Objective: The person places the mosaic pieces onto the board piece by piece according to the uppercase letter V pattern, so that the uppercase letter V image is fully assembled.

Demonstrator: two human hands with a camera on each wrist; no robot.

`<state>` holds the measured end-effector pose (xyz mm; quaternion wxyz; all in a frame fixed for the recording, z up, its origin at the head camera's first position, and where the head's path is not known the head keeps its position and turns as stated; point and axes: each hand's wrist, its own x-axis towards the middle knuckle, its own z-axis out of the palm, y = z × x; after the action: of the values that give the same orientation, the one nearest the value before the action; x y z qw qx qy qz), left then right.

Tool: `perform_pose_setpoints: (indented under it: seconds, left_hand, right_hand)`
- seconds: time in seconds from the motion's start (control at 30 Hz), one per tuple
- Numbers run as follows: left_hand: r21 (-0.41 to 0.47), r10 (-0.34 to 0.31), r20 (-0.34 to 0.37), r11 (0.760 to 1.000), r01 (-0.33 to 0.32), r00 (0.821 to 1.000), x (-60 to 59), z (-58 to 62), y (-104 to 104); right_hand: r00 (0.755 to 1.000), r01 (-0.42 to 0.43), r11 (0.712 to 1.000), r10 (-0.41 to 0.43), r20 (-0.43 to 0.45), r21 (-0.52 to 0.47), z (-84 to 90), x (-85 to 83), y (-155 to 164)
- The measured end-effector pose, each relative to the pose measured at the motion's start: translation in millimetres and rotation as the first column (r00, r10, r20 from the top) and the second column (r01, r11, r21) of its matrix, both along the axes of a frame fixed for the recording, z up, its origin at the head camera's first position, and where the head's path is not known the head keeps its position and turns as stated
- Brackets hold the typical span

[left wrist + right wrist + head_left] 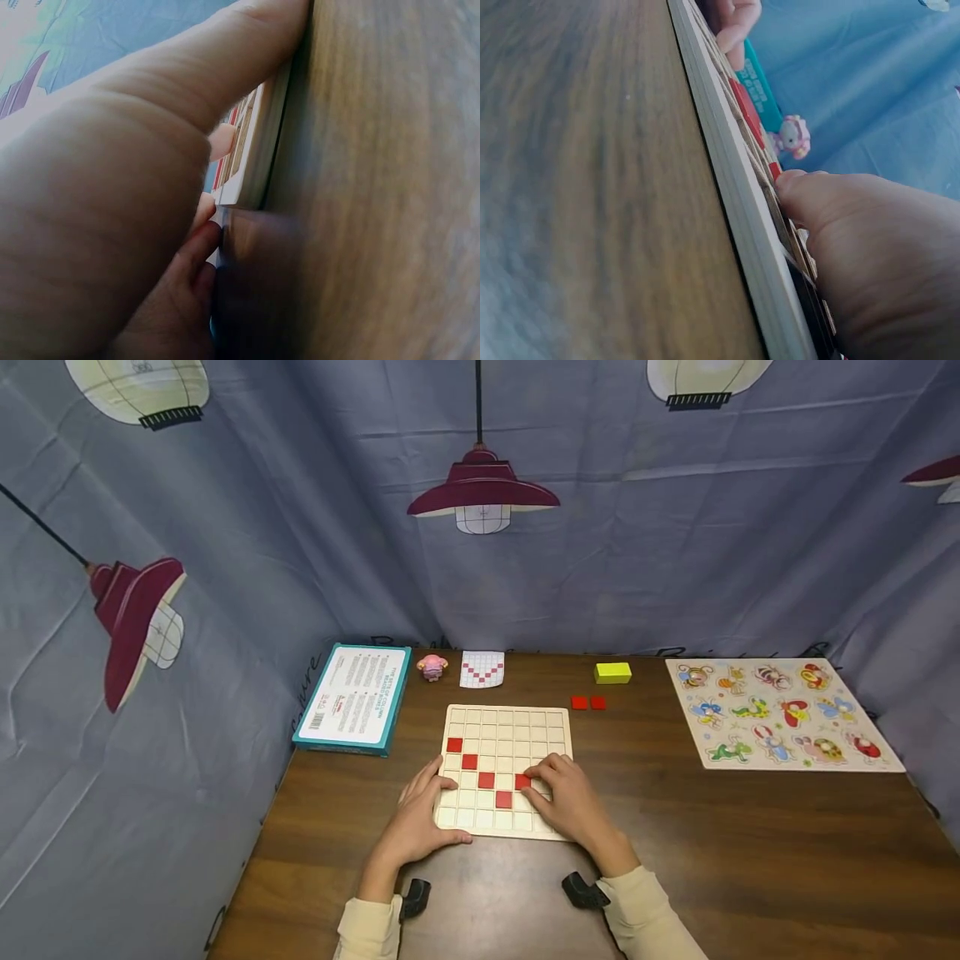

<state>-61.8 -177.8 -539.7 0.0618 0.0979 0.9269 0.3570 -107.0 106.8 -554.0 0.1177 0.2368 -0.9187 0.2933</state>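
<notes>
A pale wooden grid board (506, 727) lies on the brown table (712, 852), with several red tiles set in a V line across it. My right hand (566, 797) lies on the board's lower right part. Its thumb and forefinger tips pinch the right edge of the red tile (522, 782) at the end of the line. My left hand (420, 818) rests on the board's lower left corner, thumb along the front edge. In the left wrist view a straight finger (225, 60) presses the board's edge (259, 150). The right wrist view shows my thumb (802, 187) touching a red tile (775, 169).
Two loose red tiles (587, 702) and a yellow block (612, 672) lie behind the board on the right. A pattern card (482, 668) and a pink toy figure (432, 667) sit at the back. A teal box (354, 697) lies left, an animal peg puzzle (780, 712) right.
</notes>
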Motion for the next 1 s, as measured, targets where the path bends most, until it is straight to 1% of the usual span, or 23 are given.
perform_pose_setpoints:
  seconds: [0.17,0.3,0.4,0.47,0.57,0.63,0.73,0.8,0.87,0.93,1.0]
  left_hand:
    - [0.006,0.023,-0.017,1.0,-0.023,1.0,1.7,2.2,-1]
    - [0.011,0.012,-0.013,1.0,-0.012,1.0,3.7,1.9,1]
    - [0.004,0.011,-0.013,1.0,-0.01,1.0,5.1,0.6,3]
    - [0.002,0.014,-0.017,1.0,-0.014,1.0,5.2,-0.6,3]
    - [0.001,0.01,-0.022,1.0,-0.01,1.0,4.4,-2.5,3]
    - [-0.003,0.005,-0.025,1.0,-0.005,1.0,3.6,-3.2,3]
    - [-0.007,0.003,-0.026,1.0,-0.003,1.0,3.8,-3.1,2]
    - [-0.012,0.005,-0.024,1.0,-0.006,1.0,4.5,-2.4,2]
    - [-0.012,0.006,-0.022,1.0,-0.007,1.0,4.9,-1.5,1]
    - [-0.013,0.006,-0.019,1.0,-0.006,1.0,5.0,-0.8,1]
    - [-0.013,0.004,-0.017,1.0,-0.004,1.0,4.4,-0.2,1]
  right_hand:
    - [0.998,0.022,1.0,-0.021,0.053,-0.004,4.4,-0.7,-5]
    - [0.995,0.034,0.999,-0.031,0.09,-0.031,6.6,0.5,-3]
    - [0.991,0.029,0.998,-0.021,0.133,-0.059,8.5,-1.2,5]
    - [0.988,0.048,0.996,-0.037,0.149,-0.072,9.2,-6.2,17]
    - [0.982,0.129,0.987,-0.113,0.154,-0.101,8.5,-22.3,46]
    - [0.973,0.193,0.975,-0.175,0.153,-0.113,7.7,-37.7,69]
    - [0.958,0.243,0.964,-0.222,0.183,-0.105,5.0,-63.0,100]
    - [0.949,0.246,0.965,-0.222,0.224,-0.087,3.2,-77.2,115]
    - [0.944,0.231,0.971,-0.208,0.255,-0.062,1.0,-88.6,123]
    - [0.939,0.22,0.975,-0.2,0.28,-0.043,-0.1,-97.7,127]
    - [0.938,0.214,0.976,-0.197,0.285,-0.029,0.2,-105.8,127]
